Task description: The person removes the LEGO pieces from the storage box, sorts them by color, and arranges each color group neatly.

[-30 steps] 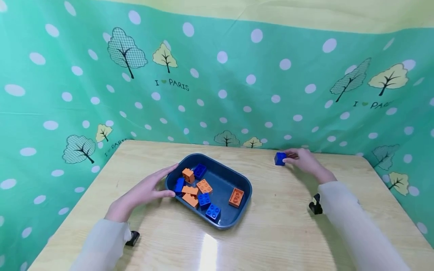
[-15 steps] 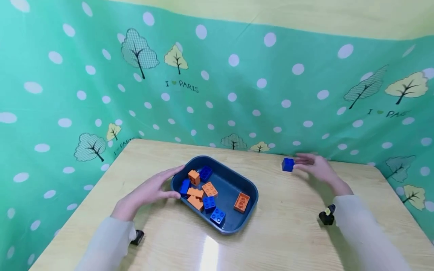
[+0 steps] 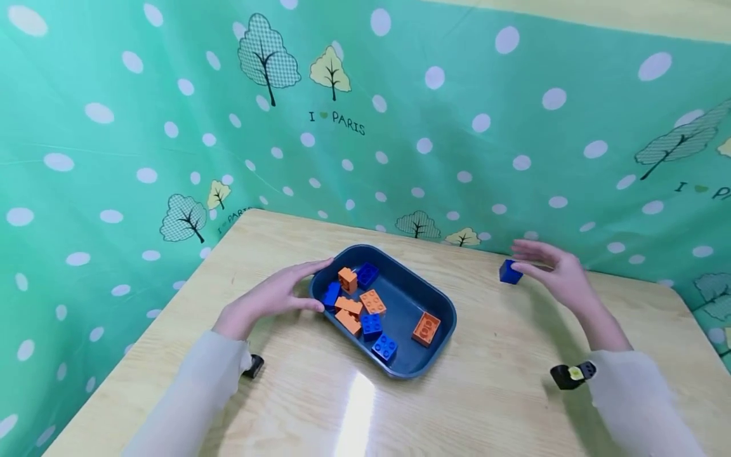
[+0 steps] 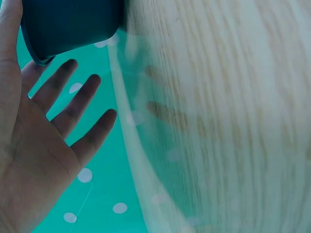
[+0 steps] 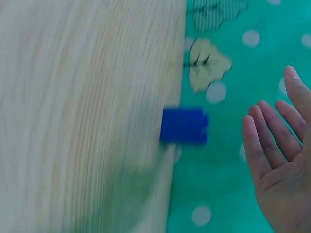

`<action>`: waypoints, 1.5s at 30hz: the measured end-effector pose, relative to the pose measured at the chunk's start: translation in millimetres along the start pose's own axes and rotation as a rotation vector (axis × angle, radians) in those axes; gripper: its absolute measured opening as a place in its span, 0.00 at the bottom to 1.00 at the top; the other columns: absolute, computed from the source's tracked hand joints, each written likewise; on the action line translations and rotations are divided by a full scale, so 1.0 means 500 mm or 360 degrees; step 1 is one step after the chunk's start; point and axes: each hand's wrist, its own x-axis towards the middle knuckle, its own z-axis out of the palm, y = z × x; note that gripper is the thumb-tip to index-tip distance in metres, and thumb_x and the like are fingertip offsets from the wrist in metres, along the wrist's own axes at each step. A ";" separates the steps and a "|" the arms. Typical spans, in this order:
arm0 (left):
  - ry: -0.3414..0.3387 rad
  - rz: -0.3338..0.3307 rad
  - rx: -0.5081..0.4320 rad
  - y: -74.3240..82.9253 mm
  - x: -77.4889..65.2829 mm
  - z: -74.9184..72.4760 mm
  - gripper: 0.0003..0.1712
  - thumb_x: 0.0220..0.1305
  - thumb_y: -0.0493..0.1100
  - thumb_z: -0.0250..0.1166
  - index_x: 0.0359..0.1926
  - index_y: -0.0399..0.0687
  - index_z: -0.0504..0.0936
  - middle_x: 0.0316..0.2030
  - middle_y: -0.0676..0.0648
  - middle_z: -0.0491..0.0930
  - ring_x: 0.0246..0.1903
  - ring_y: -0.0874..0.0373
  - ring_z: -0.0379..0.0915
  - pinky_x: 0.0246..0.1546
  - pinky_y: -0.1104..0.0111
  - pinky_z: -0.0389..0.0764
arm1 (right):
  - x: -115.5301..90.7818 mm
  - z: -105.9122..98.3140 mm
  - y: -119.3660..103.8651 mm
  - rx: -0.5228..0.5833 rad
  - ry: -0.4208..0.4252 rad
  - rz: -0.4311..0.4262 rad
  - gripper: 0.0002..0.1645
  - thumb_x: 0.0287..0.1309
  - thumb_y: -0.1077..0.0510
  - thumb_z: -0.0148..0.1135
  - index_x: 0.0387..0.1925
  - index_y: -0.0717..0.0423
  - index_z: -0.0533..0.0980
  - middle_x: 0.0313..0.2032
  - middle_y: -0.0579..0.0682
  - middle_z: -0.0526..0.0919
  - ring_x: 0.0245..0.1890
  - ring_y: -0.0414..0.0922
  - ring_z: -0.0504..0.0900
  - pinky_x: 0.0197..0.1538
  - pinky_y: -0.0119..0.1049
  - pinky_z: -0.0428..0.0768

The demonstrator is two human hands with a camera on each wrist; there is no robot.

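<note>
A dark blue plastic tray (image 3: 440,292) stands on the table with several orange and blue toy building bricks in it. My left hand (image 3: 274,295) rests at the tray's left end, thumb and index finger spread at the rim. The other fingers are straight and apart, as the left wrist view shows beside the tray wall (image 4: 73,24). A single blue brick (image 3: 510,271) stands near the table's back edge. My right hand (image 3: 556,273) is raised just right of it, fingers loose and holding nothing. In the right wrist view, a gap separates the hand (image 5: 279,150) from the blue brick (image 5: 183,125).
A green dotted cloth (image 3: 400,127) with printed trees hangs behind and beside the wooden table (image 3: 468,393). Inside the tray, one orange brick (image 3: 426,329) lies upside down at the right, away from the cluster at the left.
My right hand has let go of the single blue brick and lifted up off it to the right. The brick stays standing. My left hand stays at the tray; the head view has shifted.
</note>
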 end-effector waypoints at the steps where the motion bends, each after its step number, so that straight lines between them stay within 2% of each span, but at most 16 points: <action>1: -0.0002 -0.0006 -0.0001 0.000 0.002 -0.001 0.55 0.55 0.61 0.72 0.78 0.61 0.54 0.77 0.45 0.58 0.75 0.40 0.55 0.74 0.42 0.59 | 0.001 0.007 -0.010 0.0023 -0.0013 -0.0017 0.31 0.66 0.52 0.64 0.66 0.57 0.71 0.58 0.40 0.82 0.49 0.20 0.77 0.49 0.11 0.75; 3: -0.0006 -0.0018 -0.0006 -0.002 0.005 -0.003 0.54 0.55 0.61 0.72 0.78 0.62 0.54 0.77 0.46 0.57 0.75 0.41 0.55 0.74 0.43 0.59 | 0.003 0.023 -0.032 0.0071 -0.0050 -0.0054 0.28 0.67 0.53 0.64 0.65 0.57 0.73 0.57 0.41 0.82 0.49 0.20 0.78 0.49 0.13 0.77; 6: -0.0010 -0.0012 -0.0019 -0.003 0.007 -0.005 0.54 0.56 0.60 0.72 0.78 0.62 0.54 0.77 0.46 0.57 0.75 0.40 0.56 0.74 0.42 0.59 | 0.004 0.050 -0.064 0.0138 -0.0129 -0.0145 0.26 0.67 0.56 0.63 0.64 0.58 0.74 0.58 0.50 0.82 0.49 0.22 0.80 0.50 0.16 0.79; 10: -0.0023 -0.0008 -0.0045 -0.003 0.008 -0.003 0.54 0.57 0.60 0.71 0.78 0.61 0.54 0.76 0.43 0.57 0.74 0.38 0.56 0.73 0.40 0.60 | -0.002 0.092 -0.098 0.0254 -0.0262 -0.0237 0.25 0.65 0.60 0.64 0.63 0.61 0.74 0.60 0.63 0.79 0.53 0.35 0.83 0.51 0.20 0.82; 15: -0.0035 -0.0035 -0.0045 -0.003 0.012 0.000 0.53 0.58 0.59 0.71 0.78 0.62 0.54 0.76 0.42 0.58 0.73 0.38 0.57 0.72 0.40 0.60 | -0.009 0.149 -0.127 0.0375 -0.0445 -0.0305 0.26 0.62 0.62 0.67 0.61 0.63 0.76 0.60 0.62 0.80 0.56 0.54 0.83 0.53 0.27 0.84; 23: -0.0059 -0.0025 -0.0054 0.000 0.023 -0.006 0.53 0.58 0.59 0.71 0.79 0.62 0.53 0.77 0.42 0.56 0.74 0.39 0.56 0.73 0.41 0.59 | -0.021 0.210 -0.175 0.0506 -0.0806 -0.0312 0.28 0.59 0.63 0.69 0.61 0.61 0.76 0.60 0.62 0.79 0.58 0.61 0.80 0.58 0.40 0.84; 27: -0.0055 -0.0014 -0.0069 0.001 0.024 -0.009 0.53 0.58 0.58 0.71 0.79 0.62 0.52 0.77 0.43 0.55 0.74 0.38 0.55 0.74 0.41 0.58 | -0.025 0.234 -0.193 0.0476 -0.1006 -0.0333 0.24 0.60 0.63 0.68 0.59 0.63 0.77 0.59 0.62 0.81 0.59 0.60 0.80 0.60 0.43 0.83; 30: -0.0058 -0.0021 -0.0084 0.001 0.017 -0.006 0.53 0.58 0.57 0.71 0.79 0.61 0.52 0.77 0.42 0.55 0.74 0.38 0.54 0.74 0.41 0.57 | -0.031 0.255 -0.205 0.0403 -0.1138 -0.0329 0.21 0.60 0.62 0.68 0.55 0.63 0.79 0.56 0.60 0.82 0.57 0.56 0.82 0.59 0.38 0.83; 34: -0.0041 -0.0004 -0.0078 0.002 0.029 -0.007 0.54 0.57 0.57 0.72 0.79 0.60 0.53 0.77 0.41 0.55 0.74 0.38 0.54 0.74 0.40 0.57 | -0.023 0.268 -0.214 0.0295 -0.1261 -0.0328 0.21 0.60 0.63 0.69 0.55 0.61 0.79 0.57 0.58 0.82 0.55 0.50 0.84 0.57 0.33 0.84; 39: 0.0006 0.0056 -0.0054 -0.002 0.033 0.001 0.53 0.58 0.57 0.71 0.79 0.58 0.54 0.76 0.41 0.57 0.73 0.36 0.56 0.73 0.39 0.59 | -0.023 0.286 -0.212 0.0187 -0.1276 -0.0345 0.20 0.59 0.64 0.69 0.54 0.58 0.80 0.54 0.54 0.84 0.49 0.42 0.85 0.52 0.29 0.85; 45: 0.0016 0.0027 -0.0031 -0.009 0.009 0.008 0.53 0.58 0.58 0.71 0.78 0.57 0.54 0.76 0.40 0.57 0.72 0.35 0.57 0.71 0.38 0.61 | -0.034 0.305 -0.216 0.0158 -0.1247 -0.0350 0.17 0.56 0.63 0.71 0.49 0.55 0.82 0.51 0.51 0.84 0.47 0.39 0.86 0.49 0.25 0.84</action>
